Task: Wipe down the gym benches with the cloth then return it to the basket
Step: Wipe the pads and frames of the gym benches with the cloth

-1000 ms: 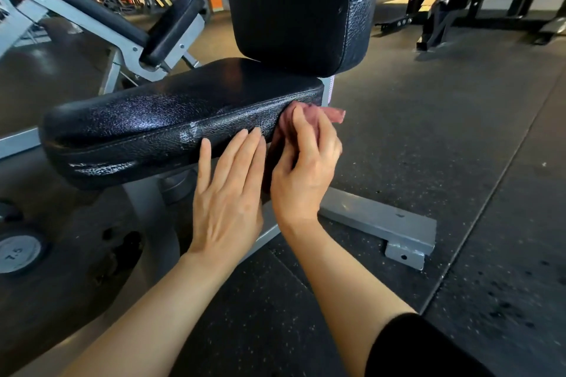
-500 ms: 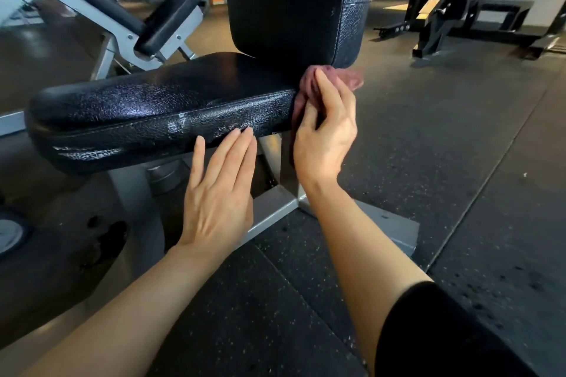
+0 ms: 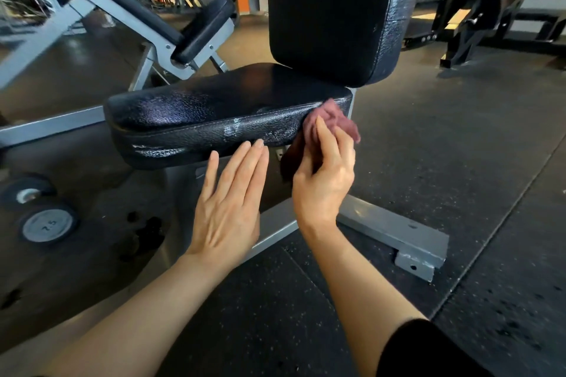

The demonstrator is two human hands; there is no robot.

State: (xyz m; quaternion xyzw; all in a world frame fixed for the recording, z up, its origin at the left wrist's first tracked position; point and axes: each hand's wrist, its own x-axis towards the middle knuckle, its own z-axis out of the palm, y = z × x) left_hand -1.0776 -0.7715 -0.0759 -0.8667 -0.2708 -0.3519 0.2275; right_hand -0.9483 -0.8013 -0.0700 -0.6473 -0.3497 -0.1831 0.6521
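The right hand (image 3: 324, 180) has drawn the bunched reddish-pink cloth (image 3: 329, 119) back down the black padded seat's (image 3: 214, 113) side edge, gripping it, left hand (image 3: 228, 211) flat and released; wiping seems midway, basket unseen.

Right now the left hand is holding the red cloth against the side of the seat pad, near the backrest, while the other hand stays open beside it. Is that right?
Not quite. The head view shows the right hand gripping the red cloth against the side of the seat pad, near the backrest. The left hand is the open one beside it, fingers straight.
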